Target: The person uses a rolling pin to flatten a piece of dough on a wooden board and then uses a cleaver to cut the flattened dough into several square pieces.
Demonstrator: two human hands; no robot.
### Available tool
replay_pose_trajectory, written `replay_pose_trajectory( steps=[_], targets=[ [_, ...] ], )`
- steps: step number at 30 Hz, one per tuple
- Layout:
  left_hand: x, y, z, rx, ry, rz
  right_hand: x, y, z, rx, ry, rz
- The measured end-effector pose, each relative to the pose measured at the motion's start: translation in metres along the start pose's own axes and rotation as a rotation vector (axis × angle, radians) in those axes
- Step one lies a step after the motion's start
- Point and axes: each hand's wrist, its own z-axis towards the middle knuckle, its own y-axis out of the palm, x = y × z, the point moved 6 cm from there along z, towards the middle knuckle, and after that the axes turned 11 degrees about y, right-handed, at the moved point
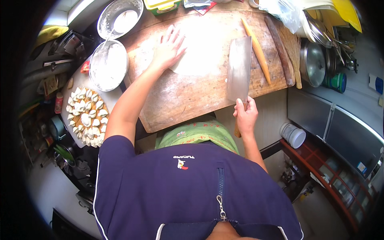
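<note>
My right hand (246, 116) grips the wooden handle of a broad Chinese cleaver (239, 67) near the front edge of a floured wooden board (180, 102). The cleaver's blade points away from me, its broad face turned up over the right part of the board. Flat, with fingers spread, my left hand (170, 50) rests at the left side of a thin white dough sheet (196, 64). Glare washes out much of the sheet, so its far outline cannot be made out. To the right of the blade lies a tapered wooden rolling pin (256, 49).
Farther right are a dark wooden rod (279, 49) and a straw brush (291, 45). Two floury metal bowls (109, 66) stand left of the board. Below them, shaped dough pieces (86, 119) cover a round woven tray (78, 121). A yellow-lidded box (162, 5) sits at the back.
</note>
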Motion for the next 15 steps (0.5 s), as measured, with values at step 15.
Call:
replay_pose_trajectory(
  steps=[15],
  targets=[
    [0.105,-0.044,-0.123,0.043,-0.156,-0.784,-0.047,0.058,-0.011,-0.069,-0.093,-0.087]
  ],
)
